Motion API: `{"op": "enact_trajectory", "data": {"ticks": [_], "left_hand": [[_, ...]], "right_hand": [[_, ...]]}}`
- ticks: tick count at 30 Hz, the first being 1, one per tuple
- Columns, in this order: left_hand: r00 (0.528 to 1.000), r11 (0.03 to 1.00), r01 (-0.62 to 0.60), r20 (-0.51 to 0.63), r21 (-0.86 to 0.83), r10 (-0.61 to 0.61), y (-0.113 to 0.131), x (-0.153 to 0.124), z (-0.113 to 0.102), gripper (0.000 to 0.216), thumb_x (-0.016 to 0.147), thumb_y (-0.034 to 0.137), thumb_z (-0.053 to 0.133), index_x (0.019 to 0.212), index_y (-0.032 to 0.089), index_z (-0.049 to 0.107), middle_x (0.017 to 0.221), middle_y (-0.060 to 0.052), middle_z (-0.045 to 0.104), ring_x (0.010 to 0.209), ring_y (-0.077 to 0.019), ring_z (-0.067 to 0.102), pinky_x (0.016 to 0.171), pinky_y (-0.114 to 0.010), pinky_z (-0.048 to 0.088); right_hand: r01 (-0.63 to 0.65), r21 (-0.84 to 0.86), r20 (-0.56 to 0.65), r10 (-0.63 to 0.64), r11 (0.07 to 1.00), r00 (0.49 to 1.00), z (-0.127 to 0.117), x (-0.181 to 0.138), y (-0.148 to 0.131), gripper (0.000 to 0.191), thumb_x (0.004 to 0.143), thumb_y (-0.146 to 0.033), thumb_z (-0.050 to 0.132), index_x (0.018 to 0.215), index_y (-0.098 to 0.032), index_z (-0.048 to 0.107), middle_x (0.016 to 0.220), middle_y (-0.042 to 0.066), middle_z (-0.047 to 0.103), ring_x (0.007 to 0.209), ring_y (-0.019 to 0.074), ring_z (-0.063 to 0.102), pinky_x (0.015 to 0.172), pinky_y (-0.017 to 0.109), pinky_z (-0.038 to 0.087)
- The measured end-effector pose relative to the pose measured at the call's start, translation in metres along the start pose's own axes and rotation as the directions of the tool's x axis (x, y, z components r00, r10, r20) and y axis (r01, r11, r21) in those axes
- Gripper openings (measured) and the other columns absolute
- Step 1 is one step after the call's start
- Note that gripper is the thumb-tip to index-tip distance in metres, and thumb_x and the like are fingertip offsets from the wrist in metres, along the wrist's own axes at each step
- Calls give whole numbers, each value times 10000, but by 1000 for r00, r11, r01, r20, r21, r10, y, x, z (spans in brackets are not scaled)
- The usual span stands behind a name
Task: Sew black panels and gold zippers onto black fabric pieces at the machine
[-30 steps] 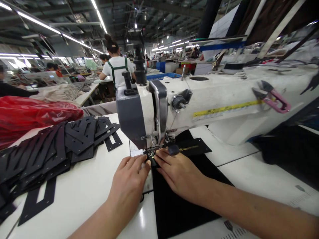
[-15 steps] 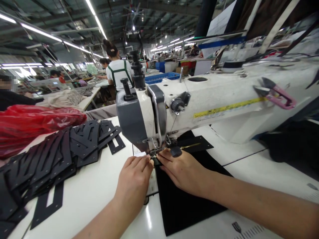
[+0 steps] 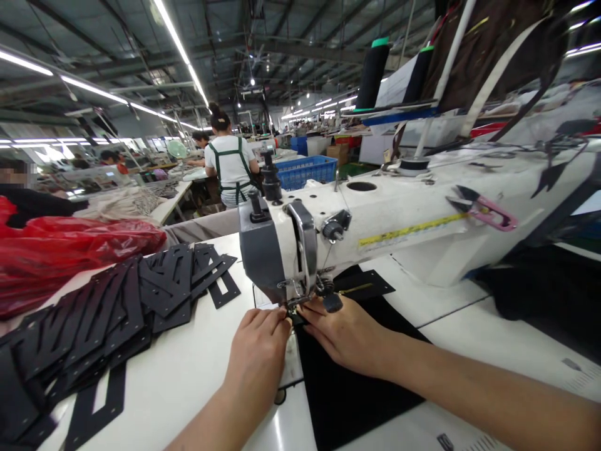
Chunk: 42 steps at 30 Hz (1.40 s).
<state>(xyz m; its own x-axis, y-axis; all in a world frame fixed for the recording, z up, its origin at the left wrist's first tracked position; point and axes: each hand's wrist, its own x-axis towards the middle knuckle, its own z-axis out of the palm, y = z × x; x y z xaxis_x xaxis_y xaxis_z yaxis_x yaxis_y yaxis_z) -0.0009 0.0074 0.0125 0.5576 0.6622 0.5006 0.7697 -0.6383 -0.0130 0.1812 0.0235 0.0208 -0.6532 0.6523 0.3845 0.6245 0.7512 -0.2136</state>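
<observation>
A white and grey sewing machine (image 3: 263,263) stands over a piece of black fabric (image 3: 357,407) on the white machine table. My left hand (image 3: 260,351) is left of the presser foot (image 3: 293,307), its fingers closed together on the fabric's edge, fingertips partly hidden. On the other side, my right hand (image 3: 347,332) lies on the fabric with its fingers stretched toward the needle area. Behind it sits a dark strip with a gold zipper (image 3: 359,289), partly covered by the machine head. The needle itself is too small to make out.
Overlapping black frame-shaped pieces (image 3: 164,282) cover the table's left side, beside a red plastic bag (image 3: 84,250). Pink-handled snips (image 3: 493,210) rest on the machine arm. Beyond are a blue crate (image 3: 305,172) and a person in a white shirt (image 3: 230,160). Dark cloth (image 3: 539,294) lies at right.
The view has tilted up and shifted, so the machine sits lower and more of the background shows. Both hands keep their places at the presser foot.
</observation>
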Motion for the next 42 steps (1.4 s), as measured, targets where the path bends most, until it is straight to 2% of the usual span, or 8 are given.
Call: {"op": "enact_trajectory", "data": {"ticks": [9, 15, 21, 33, 42], "left_hand": [[999, 1000, -12, -51, -1, 12, -1, -1, 2, 95, 812, 57, 547, 814, 140, 593, 902, -63, 661, 787, -213, 614, 703, -374, 460], [997, 1000, -8, -77, 11, 9, -3, -3, 8, 87, 806, 60, 570, 797, 145, 583, 905, -65, 658, 780, -207, 608, 691, -363, 450], [999, 1000, 16, -27, -7, -16, -2, -1, 4, 94, 809, 70, 572, 771, 156, 571, 837, -40, 645, 759, -190, 600, 687, -344, 445], [1000, 1000, 12, -19, -20, -12, -4, 2, -2, 137, 801, 29, 531, 765, 151, 582, 813, -46, 640, 742, -191, 593, 689, -343, 452], [1000, 1000, 1, -27, -4, -1, -5, 1, 1, 128, 792, 33, 549, 762, 153, 584, 819, -47, 639, 736, -192, 591, 675, -345, 456]], "right_hand": [[34, 97, -103, -24, 995, 994, 7, 0, 6, 181, 868, -104, 437, 842, -162, 606, 865, 58, 656, 937, 175, 601, 849, 293, 447], [76, 13, -76, -74, 997, 994, 7, 3, 8, 223, 846, -70, 439, 895, -182, 625, 884, 45, 673, 890, 154, 618, 837, 285, 462], [99, -21, -56, -100, 995, 993, 7, 3, 10, 247, 835, -41, 431, 907, -175, 626, 861, 49, 670, 885, 155, 619, 813, 277, 472], [101, -85, -86, -109, 991, 990, 5, 5, 7, 223, 866, -83, 434, 897, -174, 635, 852, 58, 673, 873, 162, 620, 794, 287, 480], [114, -79, -105, -122, 990, 987, 5, 5, 8, 207, 869, -103, 445, 845, -180, 636, 832, 47, 673, 833, 153, 625, 780, 278, 484]]}}
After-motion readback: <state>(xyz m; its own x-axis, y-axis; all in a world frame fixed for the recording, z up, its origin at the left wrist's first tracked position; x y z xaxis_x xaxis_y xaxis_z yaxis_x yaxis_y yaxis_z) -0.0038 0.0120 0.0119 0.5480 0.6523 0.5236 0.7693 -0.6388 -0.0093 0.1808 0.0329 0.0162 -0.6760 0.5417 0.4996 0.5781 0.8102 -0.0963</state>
